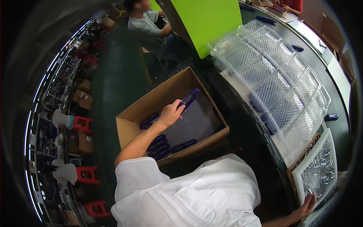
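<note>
My left hand reaches into an open cardboard box and grips a long dark blue plastic piece, shaped like a tool handle, held tilted above the box's grey bottom. Several similar blue pieces lie side by side in the near left part of the box, with another lying across beside them. Far to the right, my right hand is at the near edge of a white-rimmed tray full of small shiny parts. Its fingers are closed together; whatever they hold is too small to tell.
Clear plastic trays are stacked on the dark green bench right of the box. A bright green panel stands beyond the box, with a seated co-worker left of it. More blue pieces lie on the bench. Red stools stand at left.
</note>
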`<action>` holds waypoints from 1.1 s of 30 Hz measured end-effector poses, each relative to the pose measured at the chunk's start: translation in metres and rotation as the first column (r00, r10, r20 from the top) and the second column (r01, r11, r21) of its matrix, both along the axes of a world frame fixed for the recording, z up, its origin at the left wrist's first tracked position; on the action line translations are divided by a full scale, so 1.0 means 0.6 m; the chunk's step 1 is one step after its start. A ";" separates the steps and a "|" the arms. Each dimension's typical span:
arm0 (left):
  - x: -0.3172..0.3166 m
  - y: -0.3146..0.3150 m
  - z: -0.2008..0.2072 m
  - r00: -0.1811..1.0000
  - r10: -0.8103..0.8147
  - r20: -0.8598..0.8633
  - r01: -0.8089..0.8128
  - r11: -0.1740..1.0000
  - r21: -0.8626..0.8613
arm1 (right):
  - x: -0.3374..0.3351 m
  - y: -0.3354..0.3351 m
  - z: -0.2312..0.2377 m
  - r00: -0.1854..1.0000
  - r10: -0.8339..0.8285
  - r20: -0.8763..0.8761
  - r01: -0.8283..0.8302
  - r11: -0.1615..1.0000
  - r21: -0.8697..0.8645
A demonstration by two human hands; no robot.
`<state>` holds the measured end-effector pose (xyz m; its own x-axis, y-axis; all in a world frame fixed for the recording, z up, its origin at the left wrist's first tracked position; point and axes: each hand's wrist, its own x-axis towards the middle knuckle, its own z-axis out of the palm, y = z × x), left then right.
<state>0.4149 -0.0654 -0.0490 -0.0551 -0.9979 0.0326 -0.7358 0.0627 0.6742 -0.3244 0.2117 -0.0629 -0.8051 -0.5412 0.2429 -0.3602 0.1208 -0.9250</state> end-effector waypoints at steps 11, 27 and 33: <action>-0.470 0.161 0.123 0.543 -0.117 -0.832 0.633 0.708 0.314 | 0.308 -0.148 0.185 0.844 0.522 0.122 -0.433 0.798 -0.420; -0.611 0.178 0.059 0.477 -0.357 -0.803 0.841 0.451 0.299 | 0.331 -0.146 0.147 0.891 0.329 -0.312 -0.291 0.943 0.163; -0.608 0.165 0.057 0.467 -0.342 -0.815 0.844 0.448 0.296 | 0.332 -0.166 0.125 0.840 0.337 -0.425 -0.282 0.941 0.188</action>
<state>0.0501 0.0335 -0.0146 -0.8592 -0.4549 -0.2339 -0.1129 -0.2772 0.9541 -0.1249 0.1120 0.0119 -0.4117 -0.7895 0.4553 -0.7651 0.0279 -0.6434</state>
